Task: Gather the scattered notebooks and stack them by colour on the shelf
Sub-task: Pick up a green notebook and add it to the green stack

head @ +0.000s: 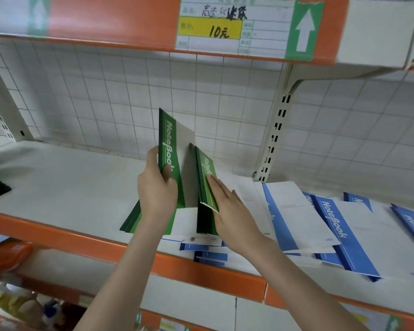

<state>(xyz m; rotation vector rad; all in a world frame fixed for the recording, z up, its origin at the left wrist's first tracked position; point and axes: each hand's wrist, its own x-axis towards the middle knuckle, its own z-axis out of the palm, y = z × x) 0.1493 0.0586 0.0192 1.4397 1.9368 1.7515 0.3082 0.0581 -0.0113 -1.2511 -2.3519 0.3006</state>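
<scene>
Left hand (pixel 157 187) grips a tall green notebook (pixel 169 151) on edge, thumb across the cover, fingers curled behind. Right hand (pixel 221 206) lies flat, fingers straight and together, pressing a second bundle of green books (pixel 207 187), also on edge, toward the first. Both bundles stand on the shelf (pixel 58 187), bases near its orange front lip; more green covers (pixel 129 223) fan out beneath the left wrist. Blue notebooks (pixel 332 235) lie loose and overlapping to the right, some under the green ones, a few hanging over the lip.

Step in hand, as judged: squaring the greens into one block.
- Close the V between the bundles; bring spines to the same side.
- Tap bottom edges on the shelf to level, then lay flat clear of the blues.
- Gather the fanned covers below before setting down, else the stack sits crooked.
- Risk: blues at the lip could get nudged off.

Writing: covers read "NoteBook", white on green and on blue. Price tag (pixel 234 27) overhead: handwritten Chinese characters, not fully legible; yellow field "10元"; white arrow on green pointing up.
</scene>
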